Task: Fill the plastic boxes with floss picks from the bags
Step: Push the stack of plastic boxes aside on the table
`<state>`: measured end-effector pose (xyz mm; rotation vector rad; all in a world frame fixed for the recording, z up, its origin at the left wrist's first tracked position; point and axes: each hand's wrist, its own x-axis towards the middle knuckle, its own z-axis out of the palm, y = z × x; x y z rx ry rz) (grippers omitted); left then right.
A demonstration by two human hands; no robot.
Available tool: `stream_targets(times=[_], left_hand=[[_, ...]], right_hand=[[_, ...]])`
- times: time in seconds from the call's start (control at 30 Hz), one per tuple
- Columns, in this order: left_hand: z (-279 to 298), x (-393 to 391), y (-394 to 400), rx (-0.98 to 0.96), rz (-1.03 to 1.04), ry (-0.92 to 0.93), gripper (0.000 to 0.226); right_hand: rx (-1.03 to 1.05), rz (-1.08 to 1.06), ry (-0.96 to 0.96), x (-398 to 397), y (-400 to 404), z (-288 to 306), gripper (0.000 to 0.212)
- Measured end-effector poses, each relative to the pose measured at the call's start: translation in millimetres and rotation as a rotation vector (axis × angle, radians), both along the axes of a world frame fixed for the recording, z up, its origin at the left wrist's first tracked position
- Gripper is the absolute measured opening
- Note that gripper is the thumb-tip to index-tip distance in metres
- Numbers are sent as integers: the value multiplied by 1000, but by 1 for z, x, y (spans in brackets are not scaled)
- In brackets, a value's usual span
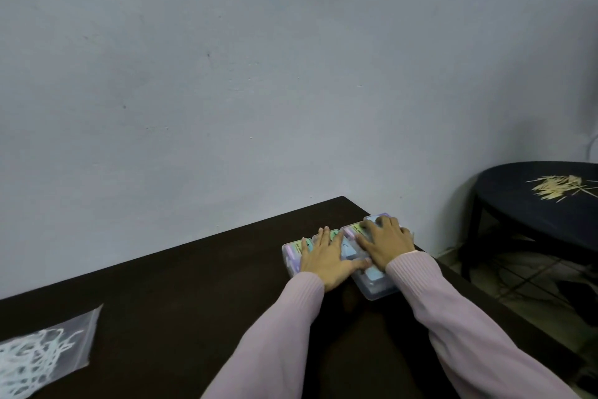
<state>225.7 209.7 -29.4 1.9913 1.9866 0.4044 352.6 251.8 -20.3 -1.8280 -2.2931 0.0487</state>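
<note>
Two clear plastic boxes with pastel labels lie side by side near the far right corner of the dark table (194,295). My left hand (325,258) rests flat with straight fingers on the left box (293,251). My right hand (385,240) lies spread on the right box (372,282), whose near end sticks out from under my wrist. A clear zip bag of white floss picks (38,356) lies at the table's near left edge, far from both hands.
A pale wall stands right behind the table. To the right, past the table's edge, a low round dark table (530,204) carries a heap of wooden toothpicks (553,188). Tiled floor shows below it.
</note>
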Motion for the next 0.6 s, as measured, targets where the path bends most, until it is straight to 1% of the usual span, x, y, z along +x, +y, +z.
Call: stream_targets(times=[0.07,0.13,0.17,0.2,0.3,0.4,0.6], left_hand=[[-1,-1,0,93,27,-192,73],[0,-4,-1,184,78,-424,52],[2,-5,-3,217,97,-481,44],[4,-7,-6,242,106,-483,40],[8,-17,-14,264,97,-388,38],[10,-36,-26,246,96,-336,40],[10,-78,-64,219,103,-299,47]], right_hand=[[16,17,49,-1,-1,3,44],[1,70,61,-4,-3,5,40],[-13,102,59,-6,-5,7,39],[-15,122,71,-10,-7,8,37],[28,173,130,-21,-15,14,34],[13,259,107,-40,-25,19,35],[-32,417,70,-86,-53,20,39]])
